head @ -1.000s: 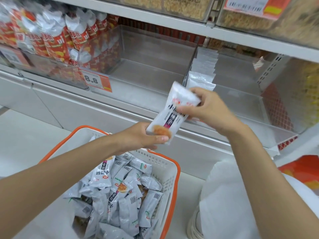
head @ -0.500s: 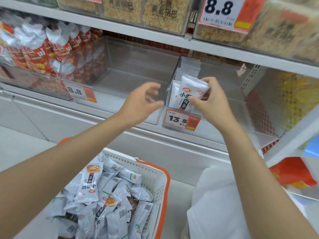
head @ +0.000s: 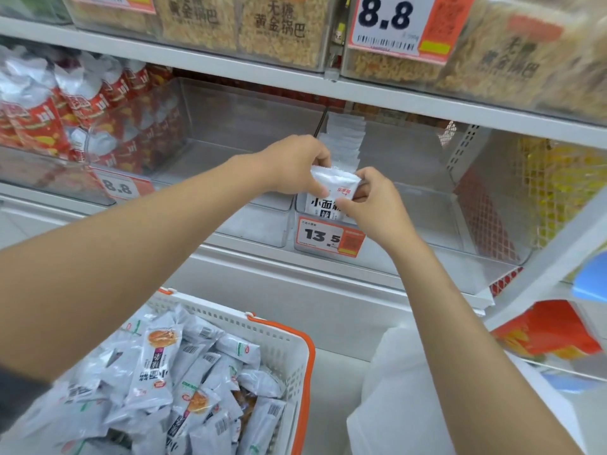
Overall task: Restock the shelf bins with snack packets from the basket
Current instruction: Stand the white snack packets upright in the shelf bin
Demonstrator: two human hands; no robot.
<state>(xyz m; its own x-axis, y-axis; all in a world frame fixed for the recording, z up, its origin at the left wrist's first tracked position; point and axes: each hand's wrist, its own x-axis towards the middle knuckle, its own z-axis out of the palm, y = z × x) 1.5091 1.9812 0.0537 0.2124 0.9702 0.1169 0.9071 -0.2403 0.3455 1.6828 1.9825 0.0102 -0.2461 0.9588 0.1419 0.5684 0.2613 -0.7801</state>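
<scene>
One packet (head: pixel 332 187) at bin (head: pixel 427 231) front, price tag (head: pixel 323 237) below.

Clear bin (head: pixel 423 221) open on top, right part of it was free, packets (head: pixel 345 139) lined its left side, shelf board (head: pixel 394 100) above it

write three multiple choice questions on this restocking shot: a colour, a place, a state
1. What colour is the basket rim?
A blue
B orange
C green

2. Where is the held snack packet?
A in the basket
B on the floor
C at the front of the clear bin with the 13.5 price tag

3. What is the left hand doing?
A pinching the packet's top
B hanging idle
C gripping the basket

Answers: 1 B, the rim shows orange. 2 C, the packet stands just behind the 13.5 tag. 3 A, its fingers pinch the top while the right hand holds the side.
</scene>
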